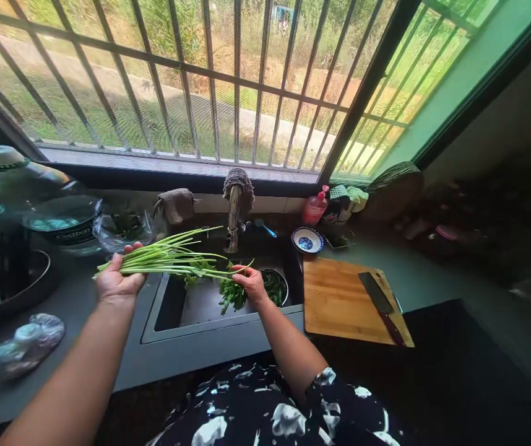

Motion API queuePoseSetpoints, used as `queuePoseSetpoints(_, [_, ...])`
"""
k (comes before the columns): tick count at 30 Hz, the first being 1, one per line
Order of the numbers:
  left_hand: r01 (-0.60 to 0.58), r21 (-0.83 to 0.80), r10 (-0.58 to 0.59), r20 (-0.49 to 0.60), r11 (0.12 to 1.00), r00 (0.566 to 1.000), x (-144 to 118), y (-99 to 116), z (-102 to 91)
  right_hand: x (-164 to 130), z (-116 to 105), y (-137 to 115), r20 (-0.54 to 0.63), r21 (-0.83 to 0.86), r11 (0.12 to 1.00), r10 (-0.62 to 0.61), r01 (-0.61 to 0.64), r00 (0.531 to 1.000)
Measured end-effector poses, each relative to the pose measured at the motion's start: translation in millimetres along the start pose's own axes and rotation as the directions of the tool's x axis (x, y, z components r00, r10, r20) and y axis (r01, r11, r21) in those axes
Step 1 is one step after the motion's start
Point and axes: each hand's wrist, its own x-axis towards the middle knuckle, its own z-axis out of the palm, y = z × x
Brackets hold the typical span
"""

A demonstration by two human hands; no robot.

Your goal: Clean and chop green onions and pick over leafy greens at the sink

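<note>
My left hand (119, 279) is closed around the left end of a bunch of long, thin green stalks (168, 257), held level above the left part of the sink (163, 322). The stalks fan out toward my right hand (249, 285), which pinches a few of them near their right ends. Leafy greens (232, 296) show just below the right fingers; whether they hang from this hand or lie in the sink I cannot tell. Beside the right wrist, a round bowl (286, 291) of dark green vegetables stands in the sink.
Behind the sink rises a faucet (234, 217) wrapped in cloth. To the right lie a wooden cutting board (330, 297) with a cleaver (375, 294), a blue-white bowl (307, 240) and a pink soap bottle (314, 209). Large plastic bottles (68, 217) and a bag (36, 341) occupy the left counter.
</note>
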Motion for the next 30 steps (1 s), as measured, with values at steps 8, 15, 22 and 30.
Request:
queuePoseSetpoints(8, [-0.005,-0.031,0.006,0.028,1.0,1.0,-1.9,6.0,5.0,5.2,-17.0,3.8,0.068,-0.386,0.903,-0.175,0.188,0.982])
queuePoseSetpoints(15, [0.02,-0.039,-0.018,0.07,0.999,0.997,-2.1,4.9,10.5,5.8,-2.0,4.3,-0.117,-0.444,0.885,-0.213,0.141,0.97])
queuePoseSetpoints(22, [-0.013,-0.082,0.018,0.052,0.997,0.999,-2.0,7.6,13.6,18.7,-19.3,20.3,-0.306,-0.386,0.922,-0.16,0.031,0.939])
queuePoseSetpoints(30, [-0.052,-0.078,0.056,0.046,0.996,0.997,0.2,12.0,16.7,4.2,-25.3,-25.5,-0.143,-0.596,0.778,-0.345,0.198,0.927])
